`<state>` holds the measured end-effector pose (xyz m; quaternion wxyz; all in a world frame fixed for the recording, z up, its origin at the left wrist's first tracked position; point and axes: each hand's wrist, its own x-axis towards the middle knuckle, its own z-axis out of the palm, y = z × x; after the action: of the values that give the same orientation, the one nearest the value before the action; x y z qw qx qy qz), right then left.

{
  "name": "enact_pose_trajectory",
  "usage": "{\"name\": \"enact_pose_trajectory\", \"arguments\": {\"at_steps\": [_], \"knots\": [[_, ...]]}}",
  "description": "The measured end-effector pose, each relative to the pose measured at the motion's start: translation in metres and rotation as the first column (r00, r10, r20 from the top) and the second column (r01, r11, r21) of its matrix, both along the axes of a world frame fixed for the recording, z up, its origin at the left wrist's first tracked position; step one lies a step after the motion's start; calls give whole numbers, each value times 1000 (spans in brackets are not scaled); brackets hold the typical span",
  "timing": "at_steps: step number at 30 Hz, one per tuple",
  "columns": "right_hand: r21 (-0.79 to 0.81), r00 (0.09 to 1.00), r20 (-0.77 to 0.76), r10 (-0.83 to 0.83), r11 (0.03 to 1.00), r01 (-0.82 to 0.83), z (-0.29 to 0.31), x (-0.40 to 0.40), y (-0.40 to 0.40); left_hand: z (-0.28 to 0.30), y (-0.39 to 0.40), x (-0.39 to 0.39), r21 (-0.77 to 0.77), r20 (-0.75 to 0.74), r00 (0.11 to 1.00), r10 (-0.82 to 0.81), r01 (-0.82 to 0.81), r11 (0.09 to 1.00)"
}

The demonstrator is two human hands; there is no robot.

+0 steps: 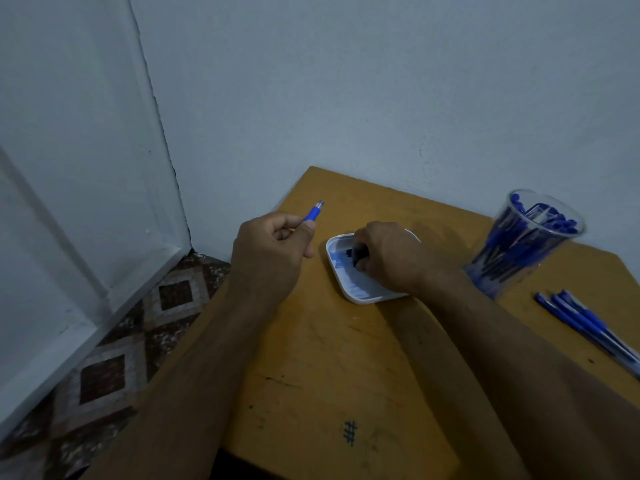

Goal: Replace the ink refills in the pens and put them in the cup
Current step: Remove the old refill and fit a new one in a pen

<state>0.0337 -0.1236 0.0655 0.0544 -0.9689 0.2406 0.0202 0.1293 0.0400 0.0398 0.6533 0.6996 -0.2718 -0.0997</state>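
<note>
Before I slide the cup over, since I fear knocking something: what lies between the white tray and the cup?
In the head view, only the right hand and forearm cross between the white tray and the cup; beneath them, bare table.

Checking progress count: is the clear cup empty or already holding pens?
Holding pens. The clear cup stands upright with many blue pens showing through its wall and above the rim.

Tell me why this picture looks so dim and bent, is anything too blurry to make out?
Head view: the light is low and bluish, with soft shadows under the right hand. The wide lens bows the door frame and splays the forearms. The small blue bits in the white tray are smeared, so what the fingers pinch is unclear; the pen in the left hand reads sharply.
</note>
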Motion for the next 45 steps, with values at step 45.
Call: {"name": "enact_pose_trajectory", "arguments": {"at_steps": [45], "knots": [[774,487,593,-641,621,-125,-5,-228,11,-11,-45,-146,66,38,826,-563,560,826]]}}
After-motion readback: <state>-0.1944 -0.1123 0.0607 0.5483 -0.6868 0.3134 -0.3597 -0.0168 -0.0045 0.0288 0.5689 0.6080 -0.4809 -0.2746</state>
